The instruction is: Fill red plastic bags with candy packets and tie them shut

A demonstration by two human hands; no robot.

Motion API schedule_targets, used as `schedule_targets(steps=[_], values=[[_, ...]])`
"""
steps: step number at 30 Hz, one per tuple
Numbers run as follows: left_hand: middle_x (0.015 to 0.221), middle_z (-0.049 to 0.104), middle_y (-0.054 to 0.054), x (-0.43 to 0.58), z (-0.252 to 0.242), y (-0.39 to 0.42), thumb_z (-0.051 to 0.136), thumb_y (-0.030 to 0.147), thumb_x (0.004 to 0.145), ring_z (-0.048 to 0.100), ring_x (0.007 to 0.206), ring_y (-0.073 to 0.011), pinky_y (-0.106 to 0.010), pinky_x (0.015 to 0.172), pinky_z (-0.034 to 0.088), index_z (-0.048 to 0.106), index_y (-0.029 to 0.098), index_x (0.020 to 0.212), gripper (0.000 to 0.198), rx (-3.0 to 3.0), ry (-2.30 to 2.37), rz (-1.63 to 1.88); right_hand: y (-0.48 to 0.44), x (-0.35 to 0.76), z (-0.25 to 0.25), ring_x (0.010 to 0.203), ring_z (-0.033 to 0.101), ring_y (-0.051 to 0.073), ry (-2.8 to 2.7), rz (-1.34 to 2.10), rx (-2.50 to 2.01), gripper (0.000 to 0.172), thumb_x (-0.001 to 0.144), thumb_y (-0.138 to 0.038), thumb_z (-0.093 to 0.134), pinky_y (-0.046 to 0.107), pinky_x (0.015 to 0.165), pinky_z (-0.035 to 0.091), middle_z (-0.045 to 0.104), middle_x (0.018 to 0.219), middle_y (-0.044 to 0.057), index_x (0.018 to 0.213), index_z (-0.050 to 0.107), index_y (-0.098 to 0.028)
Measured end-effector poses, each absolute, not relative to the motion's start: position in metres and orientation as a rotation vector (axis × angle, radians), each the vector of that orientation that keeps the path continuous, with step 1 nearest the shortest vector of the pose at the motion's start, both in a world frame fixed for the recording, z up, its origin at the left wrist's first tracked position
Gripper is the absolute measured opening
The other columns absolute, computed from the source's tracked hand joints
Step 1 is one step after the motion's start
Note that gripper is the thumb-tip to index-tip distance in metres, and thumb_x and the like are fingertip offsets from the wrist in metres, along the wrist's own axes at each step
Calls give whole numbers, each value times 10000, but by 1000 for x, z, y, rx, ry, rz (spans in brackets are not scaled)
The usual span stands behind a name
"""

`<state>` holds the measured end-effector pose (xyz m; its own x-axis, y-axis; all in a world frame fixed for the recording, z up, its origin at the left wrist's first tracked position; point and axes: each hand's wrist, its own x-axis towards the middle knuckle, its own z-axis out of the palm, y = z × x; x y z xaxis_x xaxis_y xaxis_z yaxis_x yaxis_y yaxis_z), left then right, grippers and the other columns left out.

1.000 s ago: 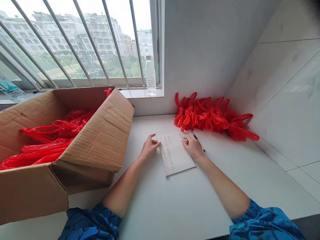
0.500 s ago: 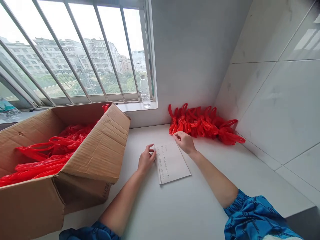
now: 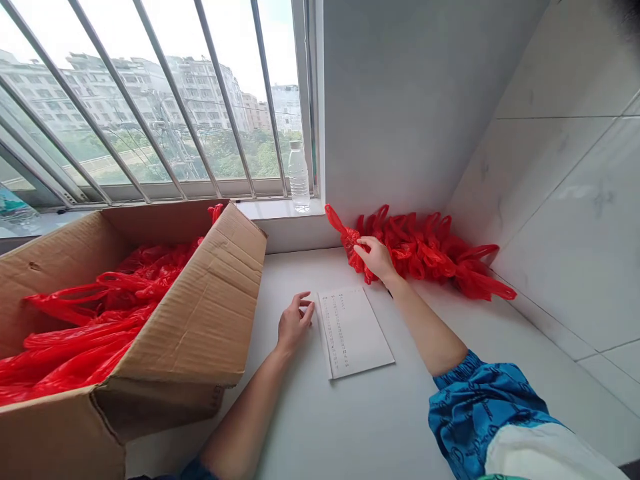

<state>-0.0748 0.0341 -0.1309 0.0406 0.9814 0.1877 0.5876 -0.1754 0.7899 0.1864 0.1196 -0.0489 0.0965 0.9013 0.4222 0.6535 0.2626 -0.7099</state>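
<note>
My right hand (image 3: 375, 257) pinches a red plastic bag (image 3: 349, 239) at the left end of a row of tied red bags (image 3: 425, 247) along the wall. That bag's handle loop leans up to the left, apart from the others. A white paper booklet (image 3: 357, 333) with columns of small dark marks lies on the white surface below. Beside its left edge rests my left hand (image 3: 295, 323), fingers loosely bent and apart, holding nothing. A small dark tip shows under my right wrist; what it belongs to is hidden.
On the left a cardboard box (image 3: 200, 313) with raised flaps holds a heap of red plastic bags (image 3: 115, 300). A clear bottle (image 3: 299, 179) stands on the sill of the barred window, and another bottle (image 3: 17, 207) lies at far left. Tiled wall (image 3: 560, 220) bounds the right.
My right hand has moved from the booklet's top edge up to the leftmost red bag and taken hold of it; that bag's handle now leans left. My left hand stays beside the booklet.
</note>
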Motion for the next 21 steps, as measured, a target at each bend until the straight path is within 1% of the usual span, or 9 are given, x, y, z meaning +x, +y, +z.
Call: schedule_targets(steps=[2,4,8,10,12,14,16,18,21], values=[[1018,703,-7,-73,-132,35,508,446,913,637,534,-97,-233,552,470,541,247,1243,388,1763,1561,1027,99,194,-48,1220,568,199,-1621,333,-1378,307,933,-361,520,329,1072,419,615,1307,77,1156,656,-199],[1017,699,-8,-71,-134,35,533,448,900,628,528,-92,-229,543,475,552,251,1242,395,1724,1536,1054,76,201,-51,1199,584,199,-1628,368,-1258,305,926,-388,551,333,1045,444,625,1291,70,1141,670,-208],[1012,690,-25,-68,-135,35,555,447,887,600,518,-83,-229,532,497,570,228,1233,410,1647,1483,1169,36,210,-61,1083,641,205,-1900,586,-1171,201,904,-396,613,345,913,497,670,1211,33,1003,721,-258],[1032,681,-53,-66,-133,34,535,443,896,598,537,-88,-236,527,504,577,194,1210,403,1598,1488,1271,21,211,-63,1026,653,204,-1997,597,-1217,162,909,-380,611,335,834,497,673,1200,23,934,713,-258],[1081,666,-83,-65,-125,32,502,431,915,634,644,-112,-248,580,524,585,171,1172,375,1548,1521,1401,11,210,-61,956,655,196,-1980,538,-1239,156,932,-360,579,319,768,481,691,1119,28,917,682,-244],[1110,655,-92,-62,-111,27,482,402,935,659,837,-149,-274,713,545,602,171,1125,323,1543,1508,1609,2,204,-56,869,645,185,-1948,466,-1226,159,951,-343,551,307,736,459,703,959,25,897,649,-231],[1099,658,-82,-58,-93,21,470,373,956,643,972,-172,-300,822,536,624,186,1091,277,1621,1405,1772,-5,195,-54,783,620,173,-1952,371,-1203,198,968,-342,526,299,724,437,684,828,15,841,621,-223],[1126,661,-79,-54,-74,15,478,364,966,625,1052,-190,-316,873,527,649,203,1083,263,1803,1294,1705,-10,183,-55,727,599,166,-2000,273,-1212,263,982,-364,497,292,685,409,670,775,13,784,590,-220],[1243,643,-67,-50,-52,12,462,397,983,634,1050,-189,-300,852,529,669,242,1141,303,2036,1283,1206,-10,168,-65,643,599,174,-2078,202,-1395,323,956,-509,515,288,573,338,682,750,20,833,580,-218]])
